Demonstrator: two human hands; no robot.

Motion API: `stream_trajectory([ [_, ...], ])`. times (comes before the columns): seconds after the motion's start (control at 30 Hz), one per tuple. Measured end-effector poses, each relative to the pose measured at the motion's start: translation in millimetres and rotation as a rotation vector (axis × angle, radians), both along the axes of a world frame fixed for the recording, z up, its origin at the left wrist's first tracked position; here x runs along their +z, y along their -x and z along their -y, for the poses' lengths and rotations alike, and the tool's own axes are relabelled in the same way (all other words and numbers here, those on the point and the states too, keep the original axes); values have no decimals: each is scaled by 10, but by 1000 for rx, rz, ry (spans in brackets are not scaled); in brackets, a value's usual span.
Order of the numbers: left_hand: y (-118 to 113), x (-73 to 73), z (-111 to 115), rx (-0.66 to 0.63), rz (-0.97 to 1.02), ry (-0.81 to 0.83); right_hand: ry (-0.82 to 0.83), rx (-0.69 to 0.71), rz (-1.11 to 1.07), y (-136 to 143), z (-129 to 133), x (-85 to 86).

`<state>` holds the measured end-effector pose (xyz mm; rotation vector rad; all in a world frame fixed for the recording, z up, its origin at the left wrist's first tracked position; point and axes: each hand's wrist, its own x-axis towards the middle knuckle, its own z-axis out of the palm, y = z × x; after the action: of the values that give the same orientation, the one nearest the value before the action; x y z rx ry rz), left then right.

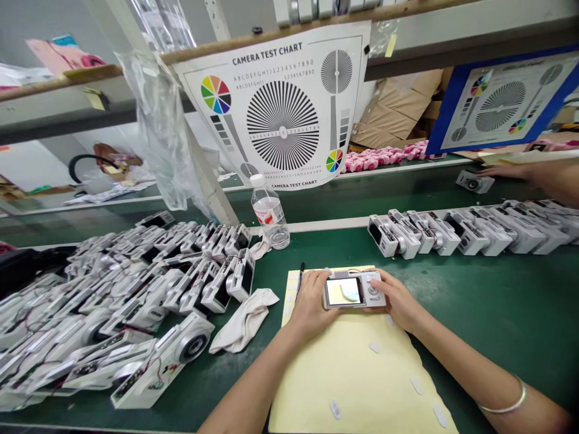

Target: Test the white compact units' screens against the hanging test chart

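Observation:
A small white camera (353,290) with a lit rear screen is held over a pale yellow sheet (357,374) on the green bench. My left hand (312,301) grips its left end. My right hand (395,298) holds its right end, thumb resting on the round button pad. A small clear oval sticker shows on the screen. Several more oval stickers (374,347) lie scattered on the yellow sheet. A thin black pen (301,269) lies just beyond my left hand.
A large pile of white cameras (136,295) fills the left. A row of cameras (452,232) lines the right. A water bottle (271,214), a white cloth (244,319) and a hanging camera test chart (280,108) stand ahead. Another person's hand (534,175) reaches in at far right.

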<state>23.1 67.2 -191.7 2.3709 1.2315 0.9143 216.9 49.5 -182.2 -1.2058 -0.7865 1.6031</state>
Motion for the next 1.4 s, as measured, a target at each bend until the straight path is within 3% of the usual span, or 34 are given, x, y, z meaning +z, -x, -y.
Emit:
stream_trajectory([
  [0.43, 6, -8, -3, -1, -25, -3, -26, 29, 46, -11, -11, -26],
  [0.67, 0, 47, 47, -99, -134, -15, -170, 52, 223, 38, 31, -7],
  [0.83, -109, 233, 77, -104, -356, -76, -256, 59, 317, 85, 48, -54],
  [0.97, -252, 402, 80, -119, -468, -27, -331, 14, 365, 62, 38, -87],
  [1.1, -374, 722, 41, -168, -525, 75, -396, -29, 358, -16, 23, -53],
  [1.2, -357, 1053, -131, -239, -466, 233, -414, 9, 282, -52, 43, 5],
  [1.27, -281, 1213, -310, -296, -329, 446, -408, 50, 220, -45, 78, 46],
  [1.33, -173, 1248, -480, -301, -201, 557, -392, 83, 162, -21, 117, 82],
  [1.4, -57, 1142, -580, -275, -56, 603, -382, 91, 117, 1, 143, 104],
])
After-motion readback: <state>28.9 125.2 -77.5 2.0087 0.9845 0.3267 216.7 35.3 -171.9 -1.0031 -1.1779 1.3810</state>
